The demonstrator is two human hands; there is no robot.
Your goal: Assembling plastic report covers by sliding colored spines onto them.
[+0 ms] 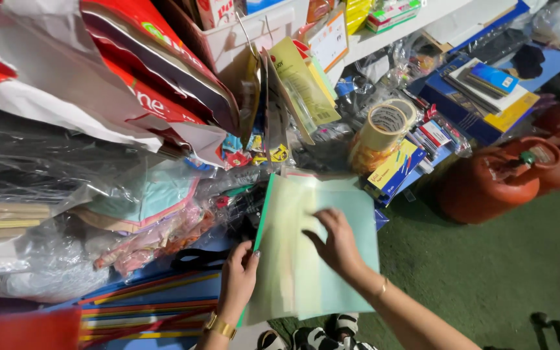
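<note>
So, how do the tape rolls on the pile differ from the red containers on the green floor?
The tape rolls are small, pale beige rings with an open middle; the red containers are much bigger, closed, rounded bodies. The rolls lie tilted on packets of stationery, while the containers stand upright on the green floor. The rolls are nearer to the right hand than the containers. Neither is touched by a hand.

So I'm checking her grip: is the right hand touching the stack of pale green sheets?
Touching. The head view shows the right hand pressed flat on the stack of pale green sheets.
</note>
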